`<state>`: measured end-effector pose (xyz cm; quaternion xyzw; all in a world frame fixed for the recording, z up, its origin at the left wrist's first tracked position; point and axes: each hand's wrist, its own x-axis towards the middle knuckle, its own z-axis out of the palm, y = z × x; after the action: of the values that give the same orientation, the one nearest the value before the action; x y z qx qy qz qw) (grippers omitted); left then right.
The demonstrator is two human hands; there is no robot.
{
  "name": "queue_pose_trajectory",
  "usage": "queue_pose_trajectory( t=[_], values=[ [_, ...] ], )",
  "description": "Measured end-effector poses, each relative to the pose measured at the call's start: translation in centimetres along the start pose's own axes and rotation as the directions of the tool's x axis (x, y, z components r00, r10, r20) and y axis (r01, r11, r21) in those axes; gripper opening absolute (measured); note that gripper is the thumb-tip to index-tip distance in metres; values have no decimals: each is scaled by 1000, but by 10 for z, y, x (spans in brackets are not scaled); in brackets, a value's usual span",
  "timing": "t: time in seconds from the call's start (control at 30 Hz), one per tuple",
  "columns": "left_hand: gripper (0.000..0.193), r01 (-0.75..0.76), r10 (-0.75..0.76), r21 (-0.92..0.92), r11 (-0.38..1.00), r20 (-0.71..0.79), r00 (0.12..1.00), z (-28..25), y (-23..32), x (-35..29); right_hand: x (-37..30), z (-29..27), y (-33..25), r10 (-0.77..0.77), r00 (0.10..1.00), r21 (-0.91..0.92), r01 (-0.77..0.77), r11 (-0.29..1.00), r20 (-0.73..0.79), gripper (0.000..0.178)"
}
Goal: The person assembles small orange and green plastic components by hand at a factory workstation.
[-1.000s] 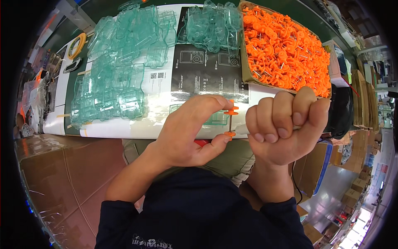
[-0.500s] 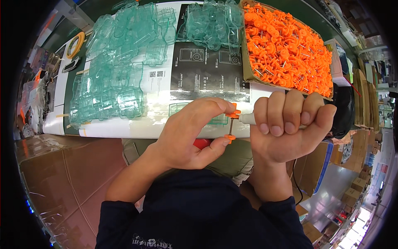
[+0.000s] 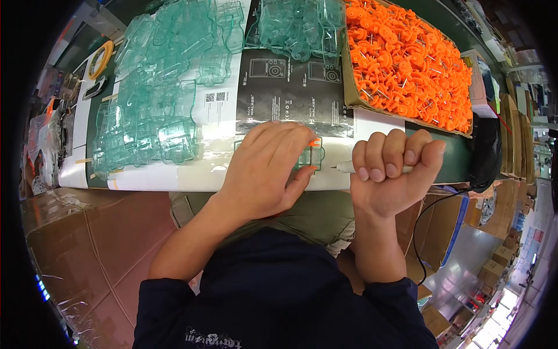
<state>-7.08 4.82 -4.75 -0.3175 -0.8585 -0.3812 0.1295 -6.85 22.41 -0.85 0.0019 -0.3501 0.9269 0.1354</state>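
Note:
My left hand (image 3: 264, 166) is closed, pinching an orange wheel axle (image 3: 311, 155) by its ends between thumb and fingers. The axle has a thin metal rod with orange plastic pieces on both ends. It is held over a clear green plastic shell (image 3: 319, 163) at the table's near edge, mostly covered by the hand. Whether the axle touches the shell I cannot tell. My right hand (image 3: 395, 168) is wrapped round a white pen-like tool (image 3: 347, 167). Its thin dark tip points left toward the axle, apart from it.
Many clear green shells (image 3: 157, 116) lie heaped on the left, with another pile (image 3: 299, 29) at the back. A cardboard box (image 3: 401, 118) full of orange wheel axles stands back right. A yellow tape roll (image 3: 101, 60) lies far left. A black cable (image 3: 414, 244) hangs right.
My left hand has moved slightly left and away from me with the axle, over the shell. The tool's tip, earlier at the axle's far orange piece, is now apart from it.

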Motion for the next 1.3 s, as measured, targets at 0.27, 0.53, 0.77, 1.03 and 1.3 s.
queue_pose_trajectory(
  t=[0.27,0.53,0.77,1.03,1.3],
  values=[
    [50,47,-48,18,999,93,994,-8,2,3,6,1,30,-49,999,-63,50,997,22,44],
    [46,41,-46,62,997,90,995,-3,-2,-1,18,9,35,63,998,-185,-64,981,-8,41],
    [44,43,-45,51,998,53,998,-1,-4,-4,18,29,41,92,993,-401,-113,909,-73,39],
    [42,-23,32,170,985,-54,998,11,-7,-17,3,10,26,54,995,-186,-69,980,-84,41],
    [41,-38,52,197,980,-65,997,14,-7,-17,-16,0,29,-76,990,-187,98,977,119,45]
  ],
)
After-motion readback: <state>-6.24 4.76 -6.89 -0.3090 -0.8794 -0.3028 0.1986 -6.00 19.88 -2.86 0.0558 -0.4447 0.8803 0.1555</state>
